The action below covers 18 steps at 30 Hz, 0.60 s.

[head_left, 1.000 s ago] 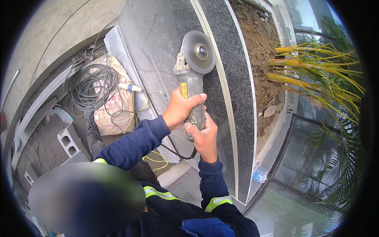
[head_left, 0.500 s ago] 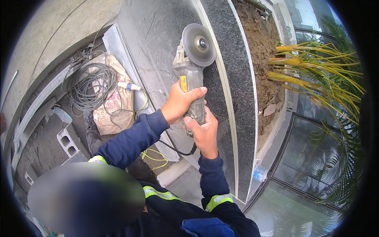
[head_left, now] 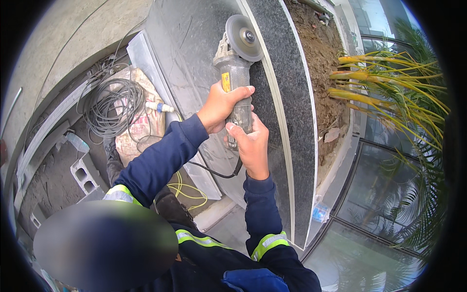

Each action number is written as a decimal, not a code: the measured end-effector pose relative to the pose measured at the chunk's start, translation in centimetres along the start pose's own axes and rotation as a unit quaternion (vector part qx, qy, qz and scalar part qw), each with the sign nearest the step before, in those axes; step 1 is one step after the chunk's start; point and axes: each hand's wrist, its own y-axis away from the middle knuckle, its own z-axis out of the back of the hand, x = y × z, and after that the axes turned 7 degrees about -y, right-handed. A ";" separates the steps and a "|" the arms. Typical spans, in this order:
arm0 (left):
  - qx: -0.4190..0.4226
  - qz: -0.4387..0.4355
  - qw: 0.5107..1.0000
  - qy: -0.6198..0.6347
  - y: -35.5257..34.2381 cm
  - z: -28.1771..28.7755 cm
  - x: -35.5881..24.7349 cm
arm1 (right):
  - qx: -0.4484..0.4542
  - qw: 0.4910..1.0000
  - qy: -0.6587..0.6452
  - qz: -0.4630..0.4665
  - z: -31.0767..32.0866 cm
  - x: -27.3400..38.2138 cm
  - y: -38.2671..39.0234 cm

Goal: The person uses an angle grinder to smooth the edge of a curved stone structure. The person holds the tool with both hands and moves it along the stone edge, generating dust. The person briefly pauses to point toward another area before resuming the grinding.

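Observation:
A dusty angle grinder (head_left: pixel 232 69) with a round disc (head_left: pixel 244 38) lies along a dark speckled stone slab (head_left: pixel 299 160), its disc beside a pale straight strip (head_left: pixel 272 82) running along the stone. My left hand (head_left: pixel 223 104) is closed round the grinder's body, thumb across it under a yellow label. My right hand (head_left: pixel 250 146) is closed on the rear of the grinder, lower and further right. A black power cord (head_left: pixel 219 173) runs from the tool's back end off to the left. Whether the disc touches the stone is unclear.
Left are coiled grey cable (head_left: pixel 109 109) on a stained sack (head_left: pixel 141 136), metal sheeting (head_left: pixel 148 58), concrete blocks (head_left: pixel 87 173) and a yellow hose (head_left: pixel 189 192). Right are a soil strip (head_left: pixel 326 44), yellow-stemmed palms (head_left: pixel 369 75) and glass panels (head_left: pixel 365 194). A blurred oval covers the lower left.
The grinder has moved up along the pale strip, away from my body, with both my hands still on it. My forearms have moved up with it.

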 end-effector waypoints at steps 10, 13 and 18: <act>0.004 0.001 1.000 -0.003 2.3 -0.5 2.5 | -0.005 1.000 0.016 -0.012 1.1 -1.1 3.2; 0.000 -0.006 1.000 -0.003 3.5 -0.9 3.8 | -0.006 0.999 0.021 -0.026 1.8 -1.3 4.7; 0.008 -0.003 1.000 -0.020 4.3 -1.0 4.9 | -0.016 0.999 0.036 -0.036 2.5 -1.9 5.9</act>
